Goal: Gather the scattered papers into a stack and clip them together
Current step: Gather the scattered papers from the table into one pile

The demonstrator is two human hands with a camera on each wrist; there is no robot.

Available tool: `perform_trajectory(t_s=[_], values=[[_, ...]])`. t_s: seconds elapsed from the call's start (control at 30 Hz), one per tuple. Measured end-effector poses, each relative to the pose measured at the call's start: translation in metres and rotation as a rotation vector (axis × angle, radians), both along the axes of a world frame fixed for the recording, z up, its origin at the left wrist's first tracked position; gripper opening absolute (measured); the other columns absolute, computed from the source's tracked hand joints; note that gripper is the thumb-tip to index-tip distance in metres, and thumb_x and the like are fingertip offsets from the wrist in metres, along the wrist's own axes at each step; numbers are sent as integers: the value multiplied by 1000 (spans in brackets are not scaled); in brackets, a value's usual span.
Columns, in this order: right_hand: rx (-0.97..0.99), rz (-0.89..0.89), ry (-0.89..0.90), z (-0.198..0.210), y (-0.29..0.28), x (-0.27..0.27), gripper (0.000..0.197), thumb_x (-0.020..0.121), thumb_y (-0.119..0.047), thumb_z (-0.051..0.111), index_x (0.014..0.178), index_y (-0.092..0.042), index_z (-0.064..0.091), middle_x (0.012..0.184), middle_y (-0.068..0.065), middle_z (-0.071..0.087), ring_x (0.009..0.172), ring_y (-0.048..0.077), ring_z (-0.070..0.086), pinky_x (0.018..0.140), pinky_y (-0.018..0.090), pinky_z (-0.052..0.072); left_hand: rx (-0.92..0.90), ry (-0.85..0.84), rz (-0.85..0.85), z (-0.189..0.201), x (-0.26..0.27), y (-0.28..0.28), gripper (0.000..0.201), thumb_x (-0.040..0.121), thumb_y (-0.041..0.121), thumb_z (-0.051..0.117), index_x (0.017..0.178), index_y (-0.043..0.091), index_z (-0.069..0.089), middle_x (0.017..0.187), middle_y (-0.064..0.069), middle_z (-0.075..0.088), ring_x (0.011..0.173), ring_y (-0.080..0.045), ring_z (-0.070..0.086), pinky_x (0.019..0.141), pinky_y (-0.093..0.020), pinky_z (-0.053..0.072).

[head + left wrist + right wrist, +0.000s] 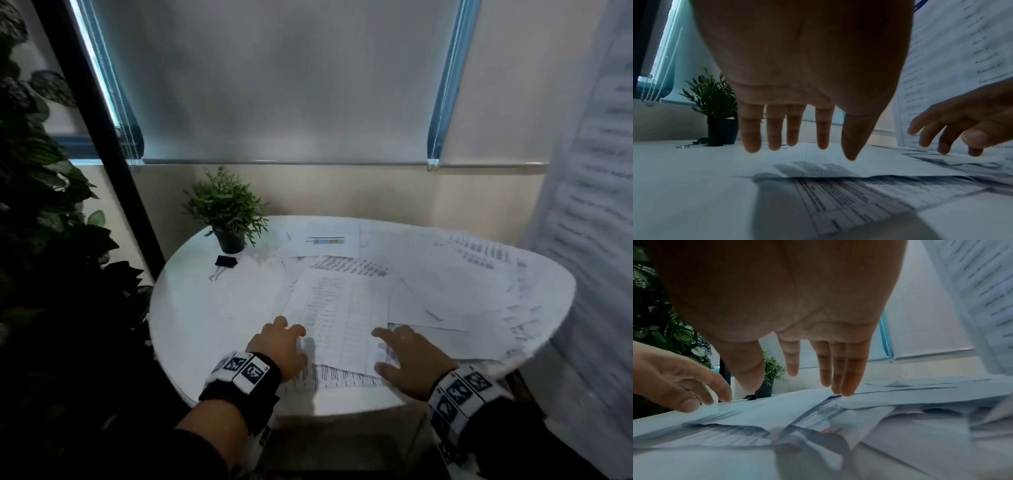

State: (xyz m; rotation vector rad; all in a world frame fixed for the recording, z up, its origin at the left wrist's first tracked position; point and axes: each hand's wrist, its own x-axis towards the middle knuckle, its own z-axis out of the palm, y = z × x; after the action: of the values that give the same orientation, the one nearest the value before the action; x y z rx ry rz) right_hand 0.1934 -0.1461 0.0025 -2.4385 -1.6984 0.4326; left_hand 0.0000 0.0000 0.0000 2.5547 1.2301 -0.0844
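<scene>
Several printed white papers [404,284] lie scattered and overlapping across a round white table [205,308]. The top sheet [337,315] lies nearest me, between my hands. My left hand [284,337] hovers at its left edge with fingers [774,129] spread and straight, just above the paper [818,162]. My right hand [404,356] reaches over its right edge, fingertips [846,386] pointing down onto the sheets [879,402]. Neither hand holds anything. A black binder clip [224,264] lies at the back left of the table.
A small potted plant [227,219] stands at the table's back left, just behind the clip. Large leafy plants [37,205] fill the left side. A printed sheet [596,171] hangs on the right. Papers overhang the table's right edge.
</scene>
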Motion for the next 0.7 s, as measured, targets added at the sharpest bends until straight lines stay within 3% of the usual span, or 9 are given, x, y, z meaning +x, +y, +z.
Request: perform_trajectory(t_s=[0.07, 0.27, 0.53, 0.63, 0.7], values=[[-55, -15, -5, -5, 12, 4, 61, 88, -50, 47, 143, -37, 23, 143, 4, 32, 129, 23, 37, 107, 38, 35, -39, 45, 31, -7, 4, 6, 51, 88, 41, 47, 137, 32, 39, 140, -4, 34, 128, -26, 40, 104, -40, 39], [-162, -73, 4, -4, 38, 8, 64, 93, -49, 43, 148, -27, 17, 144, 9, 32, 131, 25, 39, 107, 39, 35, -110, 124, 43, -14, 10, 14, 42, 87, 39, 46, 129, 36, 47, 132, -4, 42, 126, -26, 41, 104, -42, 39], [-124, -258, 31, 1, 45, 0, 70, 88, -51, 51, 145, -23, 22, 141, 12, 38, 125, 28, 46, 100, 37, 41, -65, -15, 71, -23, 3, 1, 34, 87, 35, 55, 121, 32, 53, 125, -6, 41, 124, -25, 36, 102, -39, 40], [-69, -307, 61, 1, 52, -3, 71, 83, -39, 62, 142, -22, 25, 132, 11, 44, 117, 26, 51, 93, 32, 44, -105, -50, 63, -25, -3, 0, 37, 81, 32, 64, 116, 30, 56, 123, -3, 40, 122, -21, 38, 98, -33, 42], [44, -313, 159, 1, 55, -2, 59, 82, -19, 61, 135, -23, 35, 103, 5, 56, 93, 20, 58, 74, 25, 46, -135, -98, 58, -24, -10, 1, 37, 77, 35, 69, 112, 27, 59, 121, -2, 40, 119, -18, 40, 96, -29, 42]])
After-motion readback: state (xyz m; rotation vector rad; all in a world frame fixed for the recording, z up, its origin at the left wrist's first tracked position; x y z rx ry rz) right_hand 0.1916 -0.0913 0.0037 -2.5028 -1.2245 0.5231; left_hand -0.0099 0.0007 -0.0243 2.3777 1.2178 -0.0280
